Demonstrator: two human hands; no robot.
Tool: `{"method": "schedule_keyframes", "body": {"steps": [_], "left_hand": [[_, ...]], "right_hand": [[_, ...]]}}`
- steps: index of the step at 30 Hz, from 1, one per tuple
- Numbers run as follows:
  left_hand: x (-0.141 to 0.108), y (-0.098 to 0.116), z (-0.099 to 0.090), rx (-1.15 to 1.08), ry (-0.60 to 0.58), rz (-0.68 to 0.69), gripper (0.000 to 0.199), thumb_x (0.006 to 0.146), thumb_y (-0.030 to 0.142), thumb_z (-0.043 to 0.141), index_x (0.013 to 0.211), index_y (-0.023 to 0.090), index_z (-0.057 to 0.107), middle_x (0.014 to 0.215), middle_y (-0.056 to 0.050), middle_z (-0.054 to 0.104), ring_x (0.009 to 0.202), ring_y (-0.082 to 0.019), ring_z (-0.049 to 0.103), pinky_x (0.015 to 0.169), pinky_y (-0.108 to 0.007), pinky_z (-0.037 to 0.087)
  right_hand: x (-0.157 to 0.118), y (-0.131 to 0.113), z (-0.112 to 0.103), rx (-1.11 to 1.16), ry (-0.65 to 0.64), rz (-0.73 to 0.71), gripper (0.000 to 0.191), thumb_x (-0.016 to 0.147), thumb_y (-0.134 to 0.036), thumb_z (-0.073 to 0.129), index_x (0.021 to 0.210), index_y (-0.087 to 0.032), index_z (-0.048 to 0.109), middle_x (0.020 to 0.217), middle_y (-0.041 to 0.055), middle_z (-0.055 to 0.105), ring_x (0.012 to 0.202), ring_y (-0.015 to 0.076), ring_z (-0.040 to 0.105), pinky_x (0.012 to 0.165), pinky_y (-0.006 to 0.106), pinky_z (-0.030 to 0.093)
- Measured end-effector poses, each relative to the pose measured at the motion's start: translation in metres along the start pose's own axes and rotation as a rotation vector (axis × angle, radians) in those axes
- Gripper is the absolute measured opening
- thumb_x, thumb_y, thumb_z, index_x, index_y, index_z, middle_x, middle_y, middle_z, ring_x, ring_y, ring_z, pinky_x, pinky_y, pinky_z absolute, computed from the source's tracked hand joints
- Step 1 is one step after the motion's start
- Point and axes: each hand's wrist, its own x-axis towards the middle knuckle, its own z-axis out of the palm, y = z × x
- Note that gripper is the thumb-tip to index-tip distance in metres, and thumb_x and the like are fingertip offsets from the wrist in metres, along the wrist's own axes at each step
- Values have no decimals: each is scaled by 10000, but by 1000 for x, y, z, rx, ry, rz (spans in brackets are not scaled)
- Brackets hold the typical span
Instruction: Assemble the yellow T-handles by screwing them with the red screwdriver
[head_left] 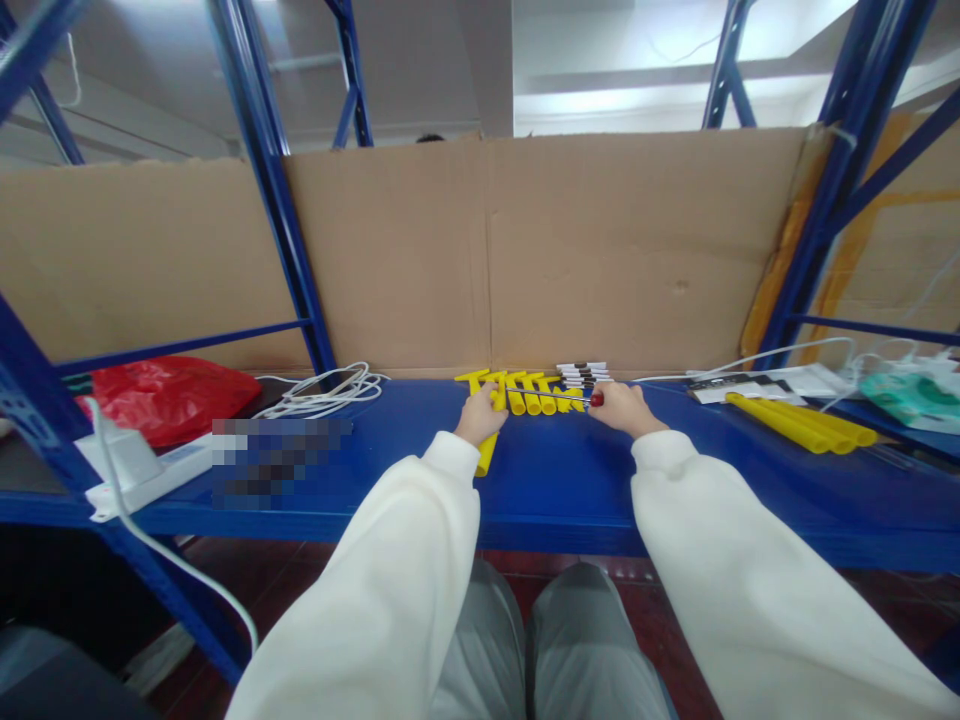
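Note:
My left hand is closed around a yellow plastic tube-like piece, whose lower end sticks out toward the shelf's front edge. In my closed right hand is a screwdriver with a red handle. Its thin metal shaft points left and reaches the yellow piece at my left hand; the exact contact at the tip is too small to make out. Between and behind my hands, several yellow T-shaped pieces lie in a row. Just behind them sits a stack of white-and-black sticks.
Yellow tubes lie at the right on the blue shelf. At the left are a red plastic bag, a coiled white cable and a white power strip. Cardboard closes the back between blue posts.

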Motion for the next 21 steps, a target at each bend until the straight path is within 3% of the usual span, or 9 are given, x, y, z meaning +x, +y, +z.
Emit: {"method": "schedule_keyframes", "body": {"steps": [16, 21], "left_hand": [[-4, 4, -3, -1, -31, -1, 469, 818, 123, 659, 1279, 198, 612, 1077, -65, 707, 878, -189, 744, 860, -294, 564], [-4, 3, -3, -7, -25, 6, 455, 816, 120, 660, 1262, 200, 622, 1033, -56, 713, 865, -187, 743, 849, -289, 566]], "right_hand": [[2, 3, 4, 20, 38, -6, 138, 807, -244, 570, 875, -219, 687, 915, 72, 749, 928, 244, 654, 802, 336, 391], [2, 2, 4, 52, -1, 26, 138, 785, -252, 586, 870, -209, 686, 933, 80, 742, 938, 253, 656, 813, 344, 408]]}}
